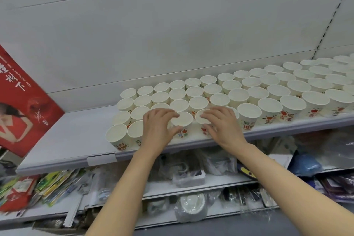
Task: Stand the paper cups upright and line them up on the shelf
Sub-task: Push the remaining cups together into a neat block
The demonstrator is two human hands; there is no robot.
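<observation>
Many white paper cups with red and green prints stand upright in rows on the grey shelf [76, 140], from its middle to the far right. In the front row my left hand [159, 130] grips one cup [183, 119] with fingers over its rim and thumb on its side. Beside it, my right hand [222, 126] grips another cup [203, 118] the same way; this cup leans slightly to the left. More upright cups [116, 136] stand at the front left of the group.
A red poster board [23, 97] leans against the back wall at the shelf's left end, with bare shelf between it and the cups. Lower shelves [191, 184] hold bagged goods, packets and plastic-wrapped plates.
</observation>
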